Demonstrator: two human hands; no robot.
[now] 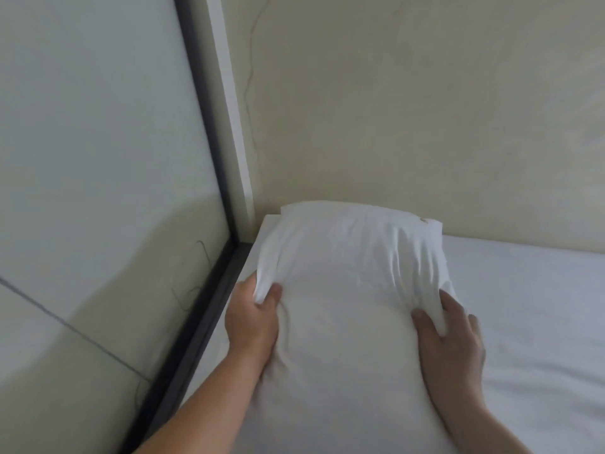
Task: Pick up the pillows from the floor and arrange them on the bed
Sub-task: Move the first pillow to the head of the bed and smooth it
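A white pillow lies on the bed in the corner at the head end, its far edge against the wall. My left hand is closed on a bunch of the pillowcase at the pillow's left side. My right hand grips gathered fabric at its right side. Both forearms reach in from the bottom of the view. The pillow's near end merges with the white sheet and its edge is hard to make out.
A beige wall runs behind the bed. At left a glass panel in a dark frame runs close along the bed's left edge. White sheet stretches to the right of the pillow.
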